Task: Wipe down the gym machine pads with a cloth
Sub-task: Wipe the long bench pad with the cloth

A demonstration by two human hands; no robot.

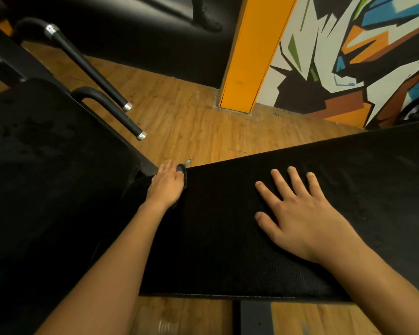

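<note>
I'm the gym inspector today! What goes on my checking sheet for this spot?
Surface: black bench pad, textured top.
Job's things: second pad on the left; no cloth clearly seen.
Clutter: nothing seen.
Hands: right hand lies flat on the bench pad, fingers spread; left hand is at the pad's far edge beside a black knob, grip unclear.
Cables: nothing seen.
Surroundings: two black handles, wooden floor, orange pillar, painted wall.
</note>
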